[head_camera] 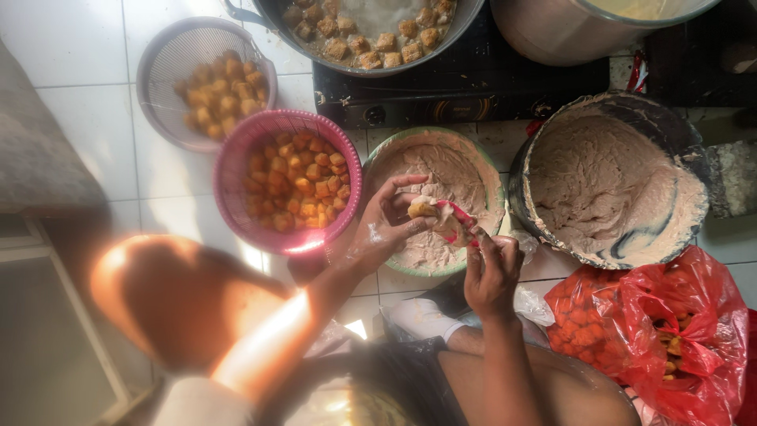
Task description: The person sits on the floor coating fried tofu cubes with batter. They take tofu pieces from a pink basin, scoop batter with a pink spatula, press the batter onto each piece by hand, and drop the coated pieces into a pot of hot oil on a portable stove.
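Observation:
My left hand (388, 225) holds a golden fried tofu puff (421, 207) over a green-rimmed bowl of pale paste (493, 175). My right hand (492, 272) grips a small pink spoon (457, 218) smeared with paste, its tip pressed against the puff. Both hands are coated with paste. A pink basket (236, 170) full of fried puffs stands just left of my left hand.
A grey basket (162, 59) of puffs sits at the upper left. A wok (371, 67) with frying pieces rests on a black stove (473, 87). A large dark tub of paste (678, 134) stands at right. A red plastic bag (694, 331) of puffs lies at lower right.

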